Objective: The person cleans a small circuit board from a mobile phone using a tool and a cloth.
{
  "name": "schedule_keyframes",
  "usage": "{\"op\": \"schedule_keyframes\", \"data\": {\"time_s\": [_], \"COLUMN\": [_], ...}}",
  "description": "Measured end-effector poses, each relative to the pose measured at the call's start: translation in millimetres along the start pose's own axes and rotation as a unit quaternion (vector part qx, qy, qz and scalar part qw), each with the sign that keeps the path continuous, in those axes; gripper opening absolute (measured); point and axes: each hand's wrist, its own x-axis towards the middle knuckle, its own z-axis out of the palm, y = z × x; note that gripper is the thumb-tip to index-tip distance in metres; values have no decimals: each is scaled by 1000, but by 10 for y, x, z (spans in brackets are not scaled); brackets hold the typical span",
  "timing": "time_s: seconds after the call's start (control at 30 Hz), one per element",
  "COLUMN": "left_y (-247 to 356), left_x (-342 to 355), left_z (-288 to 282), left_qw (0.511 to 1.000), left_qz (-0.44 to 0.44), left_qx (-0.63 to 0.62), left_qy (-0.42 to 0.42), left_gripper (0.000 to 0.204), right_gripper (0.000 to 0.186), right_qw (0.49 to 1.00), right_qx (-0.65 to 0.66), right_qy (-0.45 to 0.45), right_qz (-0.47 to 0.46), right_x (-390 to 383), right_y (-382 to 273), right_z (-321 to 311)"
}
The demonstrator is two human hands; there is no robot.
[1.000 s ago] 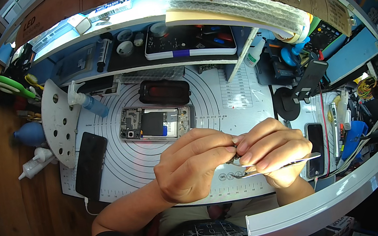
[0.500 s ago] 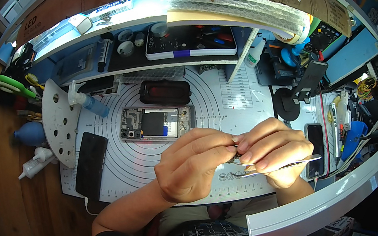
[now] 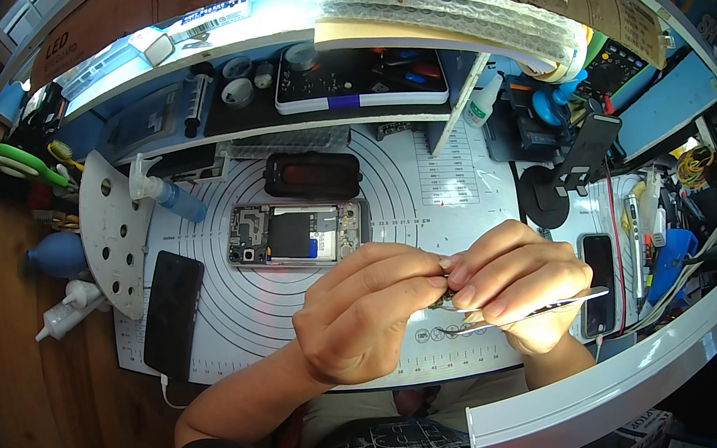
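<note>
Not much is different from half a second ago tbh: my left hand (image 3: 357, 325) looks the same, but the fingers of my right hand (image 3: 523, 286) have shifted a touch and the slim metal tool (image 3: 573, 300) in it has tilted, so its right end sits a little higher in view. The open phone (image 3: 295, 232) on the mat (image 3: 253, 334) hasn't budged. As for direction, the tool runs roughly left to right, thin dark tip to the left, wider end sticking out to the right past my hand. Both hands are closed, fingertips meeting around a small dark part (image 3: 441, 303) held up over the near side of the mat, while my right one is also gripping that tool. The part's mostly covered by my fingers, so I can't tell its long axis or which way it points. The open phone's just beyond my left hand, lying lengthwise left to right, camera end left.
</note>
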Motion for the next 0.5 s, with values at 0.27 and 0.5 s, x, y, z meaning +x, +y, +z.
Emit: {"op": "schedule_keyframes", "data": {"time_s": [0.27, 0.5], "left_y": [-121, -160], "left_x": [-107, -71], "left_z": [43, 154], "left_qw": [999, 988], "left_qz": [-30, -95], "left_qx": [-29, -71], "left_qy": [20, 104], "left_gripper": [18, 16], "right_gripper": [17, 21], "right_qw": [994, 900], "right_qx": [27, -244], "right_qy": [102, 3], "right_qz": [-5, 361], "right_x": [2, 170], "right_y": [202, -137], "right_z": [-289, -450]}}
